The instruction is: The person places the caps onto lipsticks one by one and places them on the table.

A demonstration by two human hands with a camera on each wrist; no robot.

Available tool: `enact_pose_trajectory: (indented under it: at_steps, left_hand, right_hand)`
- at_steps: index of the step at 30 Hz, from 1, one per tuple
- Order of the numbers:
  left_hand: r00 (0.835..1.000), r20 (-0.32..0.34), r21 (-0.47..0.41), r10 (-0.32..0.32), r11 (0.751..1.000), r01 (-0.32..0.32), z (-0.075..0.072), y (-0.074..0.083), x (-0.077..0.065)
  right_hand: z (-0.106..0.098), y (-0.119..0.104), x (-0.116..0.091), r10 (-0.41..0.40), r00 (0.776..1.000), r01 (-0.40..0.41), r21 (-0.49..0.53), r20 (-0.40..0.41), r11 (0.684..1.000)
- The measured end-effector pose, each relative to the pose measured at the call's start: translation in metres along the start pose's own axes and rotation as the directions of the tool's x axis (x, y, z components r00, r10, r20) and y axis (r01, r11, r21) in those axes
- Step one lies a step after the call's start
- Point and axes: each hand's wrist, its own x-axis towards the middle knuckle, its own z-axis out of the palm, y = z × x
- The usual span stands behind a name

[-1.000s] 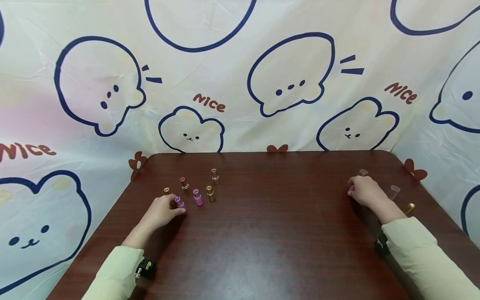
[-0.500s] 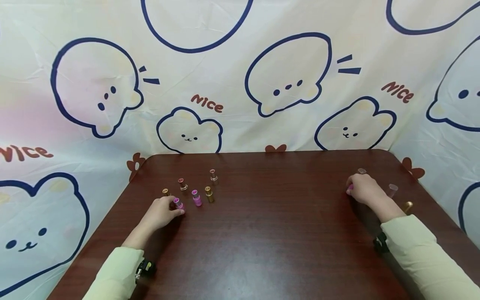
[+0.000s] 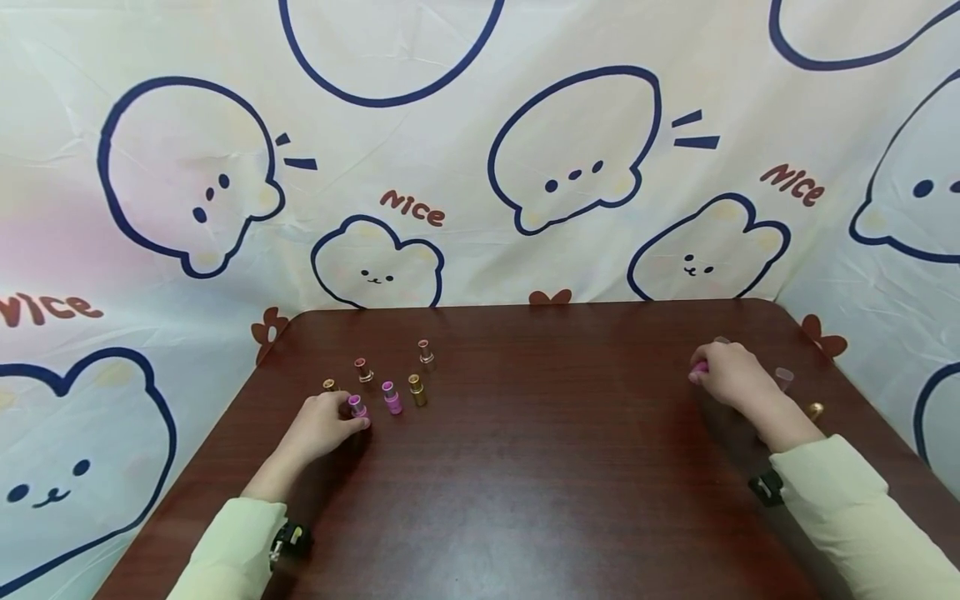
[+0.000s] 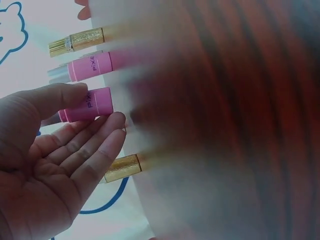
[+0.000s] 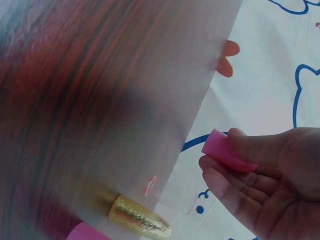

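Lipstick (image 4: 97,106) in a pink case stands nearly upright in a cluster on the left of the table (image 3: 525,467). The left hand (image 3: 326,422) has it lightly nipped, thumb on one side and fingers stretched out along the other. Well apart, toward the right side, the right hand (image 3: 726,373) is closed to a narrow pinch on a pink cap (image 5: 220,147), its thumb laid over it.

To my eye, the step in hand is a pickup: one hand steadies the pink case while the other takes up the cap. The next move would call for a steady pinch and care around the pieces near that arm; things this slim should topple at a nudge.

Counting on the left, I get six lipsticks, all capless: two pink, the held one and a second pink one (image 3: 392,398); two gold, a front gold one (image 3: 417,391) and a half-hidden gold one (image 3: 329,385); two with reddish rims, a nearer one (image 3: 363,372) and a farther one (image 3: 426,356).

On the right, besides the held cap, are two clear caps (image 3: 784,378), a gold cap (image 3: 815,411) and a pink piece (image 5: 87,233), perhaps another cap, cut off by the wrist view's edge.
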Motion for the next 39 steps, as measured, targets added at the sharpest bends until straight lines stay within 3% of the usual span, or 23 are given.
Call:
enact_pose_trajectory:
  at_steps: [10, 15, 25, 34, 39]
  left_hand:
    - [0.996, -0.074, -0.009, 0.053, 0.998, -0.054, -0.008, 0.010, 0.002]
    - [0.995, -0.080, -0.023, 0.058, 0.998, -0.060, -0.012, 0.019, 0.006]
    - [0.982, -0.108, -0.048, 0.155, 0.986, -0.161, -0.011, 0.052, 0.012]
    - [0.961, -0.113, -0.139, 0.252, 0.954, -0.267, -0.005, 0.081, 0.019]
    - [0.956, -0.107, -0.170, 0.271, 0.943, -0.287, 0.000, 0.092, 0.022]
  right_hand:
    - [0.000, -0.014, -0.007, -0.079, 0.992, 0.085, 0.049, -0.103, 0.995]
    - [0.000, -0.021, -0.012, -0.091, 0.986, 0.104, 0.082, -0.143, 0.991]
    - [0.004, -0.035, -0.017, -0.085, 0.975, 0.121, 0.168, -0.204, 0.978]
    - [0.009, -0.043, -0.022, -0.093, 0.960, 0.161, 0.246, -0.263, 0.956]
    - [0.012, -0.046, -0.023, -0.084, 0.954, 0.166, 0.277, -0.287, 0.946]
